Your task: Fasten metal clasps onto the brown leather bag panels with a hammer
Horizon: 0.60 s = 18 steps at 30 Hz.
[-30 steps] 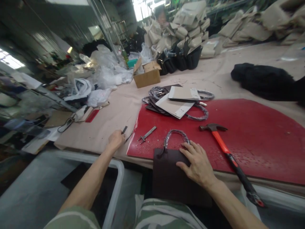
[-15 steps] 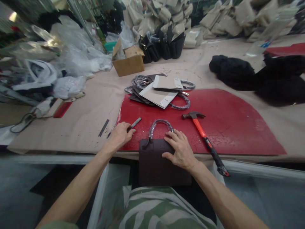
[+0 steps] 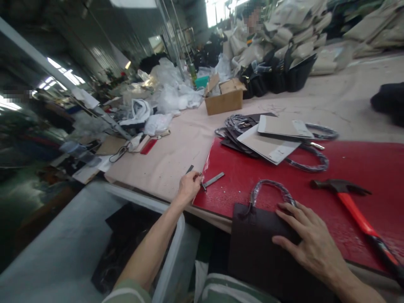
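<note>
My left hand (image 3: pixel 189 188) is at the left edge of the red mat (image 3: pixel 341 162), thumb and fingers pinched together. Whatever small thing sits at the fingertips is too small to name. Just right of them lies a narrow metal tool (image 3: pixel 215 179) with a short crosspiece at its near end. My right hand (image 3: pixel 311 237) rests with fingers spread on a dark brown bag panel (image 3: pixel 252 248), which overhangs the table's front edge. A plastic-wrapped loop handle (image 3: pixel 263 183) rises from the panel's far edge, near my right fingertips.
An orange-handled claw hammer (image 3: pixel 355 214) lies on the mat at right. Farther back are stacked panels with wrapped handles (image 3: pixel 271 145), a cardboard box (image 3: pixel 224 101) and black bags (image 3: pixel 277 75). A dark strip (image 3: pixel 190 169) is beyond my left hand. A pale bin (image 3: pixel 78 235) stands below left.
The view has swung left and tilted. My left fingers have come off the metal tool, which now lies on the mat. My right hand stays on the panel.
</note>
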Each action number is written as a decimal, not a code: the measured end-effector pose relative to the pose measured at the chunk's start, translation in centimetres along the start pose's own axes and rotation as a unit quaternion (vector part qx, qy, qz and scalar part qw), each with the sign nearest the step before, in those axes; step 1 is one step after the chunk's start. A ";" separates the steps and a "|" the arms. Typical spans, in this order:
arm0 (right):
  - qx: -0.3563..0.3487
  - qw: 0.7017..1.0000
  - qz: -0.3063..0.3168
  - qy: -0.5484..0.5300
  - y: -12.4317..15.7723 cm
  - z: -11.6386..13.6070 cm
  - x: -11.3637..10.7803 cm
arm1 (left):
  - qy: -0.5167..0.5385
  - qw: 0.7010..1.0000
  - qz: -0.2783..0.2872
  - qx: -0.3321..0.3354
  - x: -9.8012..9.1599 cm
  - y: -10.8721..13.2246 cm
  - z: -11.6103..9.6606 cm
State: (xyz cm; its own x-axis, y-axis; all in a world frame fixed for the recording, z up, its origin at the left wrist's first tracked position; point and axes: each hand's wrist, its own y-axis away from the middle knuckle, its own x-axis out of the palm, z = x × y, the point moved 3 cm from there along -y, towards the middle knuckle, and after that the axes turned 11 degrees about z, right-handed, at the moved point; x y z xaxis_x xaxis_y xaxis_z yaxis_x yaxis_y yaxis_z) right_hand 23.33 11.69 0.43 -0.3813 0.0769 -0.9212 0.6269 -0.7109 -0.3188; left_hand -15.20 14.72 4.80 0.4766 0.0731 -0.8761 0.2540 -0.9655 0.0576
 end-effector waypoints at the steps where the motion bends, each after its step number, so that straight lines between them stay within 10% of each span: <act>1: -0.001 1.000 0.002 0.003 0.0 0.0 0.0 | 0.002 1.000 -0.009 -0.017 -0.6 -0.2 0.9; 8: 0.003 1.000 0.007 0.019 -0.1 -0.2 0.1 | 0.001 0.999 0.013 -0.037 -2.2 0.0 3.4; 15: 0.002 1.000 0.003 0.003 -0.4 -0.2 -0.1 | -0.069 0.984 0.010 0.163 1.6 3.3 -3.5; 18: -0.013 1.000 -0.008 0.016 -0.6 -0.3 -0.2 | -0.124 0.982 0.011 0.142 3.3 2.8 -5.4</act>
State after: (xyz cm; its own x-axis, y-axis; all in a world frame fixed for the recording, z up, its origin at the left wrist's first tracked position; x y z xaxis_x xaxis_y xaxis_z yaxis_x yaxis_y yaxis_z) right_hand 23.25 12.27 0.72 -0.3692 0.1112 -0.9227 0.6381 -0.6915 -0.3386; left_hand -8.36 13.56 4.63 0.2504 0.0225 -0.9679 -0.0152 -0.9995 -0.0271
